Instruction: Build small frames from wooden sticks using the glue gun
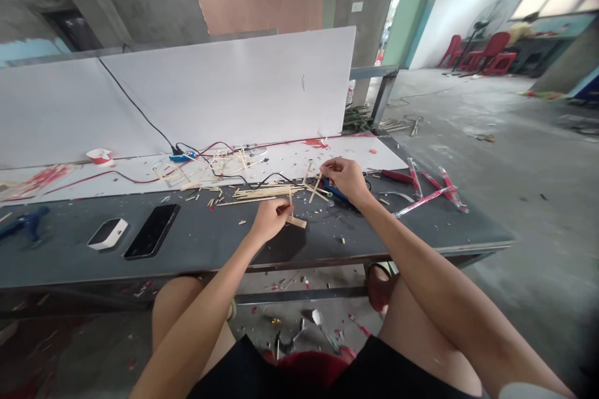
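Observation:
Near the middle of the dark table, my left hand (272, 218) is closed on a small wooden stick piece (296, 222), with a thin upright part above the fingers and a flat strip below. To the right and a little farther back, my right hand (344, 176) is pinched beside some crossed thin sticks (317, 188); what its fingertips hold is too small to make out. A blue tool (337, 194) lies partly hidden under the right hand. Behind my left hand lies a pile of thin wooden sticks (262, 192).
A black phone (152, 232) and a white device (107, 234) lie at the left, beside a blue glue gun (28, 223). Red-wrapped sticks (428, 199) are at the right. Cables and stick frames run along the white board (281, 93) behind.

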The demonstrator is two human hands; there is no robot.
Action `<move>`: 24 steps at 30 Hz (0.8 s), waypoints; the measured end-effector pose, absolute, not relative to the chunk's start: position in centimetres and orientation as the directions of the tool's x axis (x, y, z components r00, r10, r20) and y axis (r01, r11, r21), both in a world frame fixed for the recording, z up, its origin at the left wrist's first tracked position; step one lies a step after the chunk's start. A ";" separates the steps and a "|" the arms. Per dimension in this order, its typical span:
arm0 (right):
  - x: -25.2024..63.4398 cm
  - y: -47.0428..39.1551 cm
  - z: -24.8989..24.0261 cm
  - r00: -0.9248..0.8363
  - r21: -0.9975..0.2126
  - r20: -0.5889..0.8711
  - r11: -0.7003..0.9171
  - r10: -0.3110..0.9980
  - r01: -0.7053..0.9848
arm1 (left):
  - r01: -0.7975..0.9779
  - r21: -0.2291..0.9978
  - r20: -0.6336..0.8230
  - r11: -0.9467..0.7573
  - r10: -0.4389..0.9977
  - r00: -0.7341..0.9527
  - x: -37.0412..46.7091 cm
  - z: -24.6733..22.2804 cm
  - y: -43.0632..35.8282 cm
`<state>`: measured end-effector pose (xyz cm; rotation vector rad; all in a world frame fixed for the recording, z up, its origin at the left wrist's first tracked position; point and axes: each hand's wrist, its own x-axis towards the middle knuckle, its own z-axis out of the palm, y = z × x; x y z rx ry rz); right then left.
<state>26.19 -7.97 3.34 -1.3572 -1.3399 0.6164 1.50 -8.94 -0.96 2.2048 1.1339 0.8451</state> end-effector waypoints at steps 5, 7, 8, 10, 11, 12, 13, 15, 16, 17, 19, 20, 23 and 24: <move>25.8 -7.5 3.0 0.200 -0.977 0.168 0.136 0.965 0.164 | 0.511 0.690 0.252 -0.512 0.832 0.494 0.9 -1.1 -9.4; 25.7 -7.4 2.7 0.191 -0.973 0.163 0.126 0.968 0.192 | 0.509 0.692 0.266 -0.511 0.837 0.479 0.9 -1.0 -9.5; 25.6 -7.3 2.4 0.188 -0.966 0.169 0.125 0.968 0.225 | 0.511 0.689 0.274 -0.513 0.838 0.472 0.9 -0.9 -9.6; 25.4 -7.0 1.9 0.178 -0.949 0.185 0.128 0.967 0.289 | 0.515 0.682 0.289 -0.519 0.838 0.462 1.0 -0.7 -9.8; 25.3 -6.8 1.6 0.172 -0.942 0.188 0.128 0.967 0.310 | 0.517 0.680 0.295 -0.521 0.839 0.458 1.0 -0.6 -9.9; 25.2 -6.7 1.3 0.164 -0.938 0.187 0.126 0.969 0.322 | 0.517 0.679 0.300 -0.522 0.839 0.454 0.9 -0.5 -10.0; 25.1 -6.5 1.1 0.155 -0.936 0.184 0.125 0.971 0.330 | 0.514 0.681 0.303 -0.522 0.840 0.451 0.9 -0.5 -10.0; 24.9 -6.2 0.7 0.131 -0.927 0.186 0.130 0.974 0.352 | 0.504 0.690 0.306 -0.519 0.841 0.447 0.8 -0.4 -10.1; 24.8 -6.1 0.6 0.118 -0.922 0.191 0.136 0.974 0.363 | 0.497 0.698 0.303 -0.516 0.841 0.448 0.8 -0.4 -10.1; 24.7 -6.0 0.6 0.109 -0.915 0.201 0.147 0.974 0.375 | 0.488 0.708 0.297 -0.510 0.842 0.450 0.7 -0.4 -10.2; 24.3 -5.9 0.6 0.104 -0.899 0.237 0.177 0.966 0.401 | 0.468 0.734 0.282 -0.493 0.847 0.451 0.6 -0.4 -10.3; 24.1 -5.9 0.6 0.107 -0.888 0.262 0.197 0.959 0.415 | 0.457 0.746 0.277 -0.485 0.849 0.450 0.5 -0.4 -10.3; 23.3 -5.9 0.9 0.099 -0.848 0.341 0.260 0.935 0.462 | 0.441 0.766 0.268 -0.467 0.856 0.442 0.4 -0.2 -10.5; 23.1 -6.0 0.9 0.089 -0.833 0.361 0.278 0.928 0.478 | 0.443 0.768 0.262 -0.462 0.858 0.442 0.4 -0.2 -10.5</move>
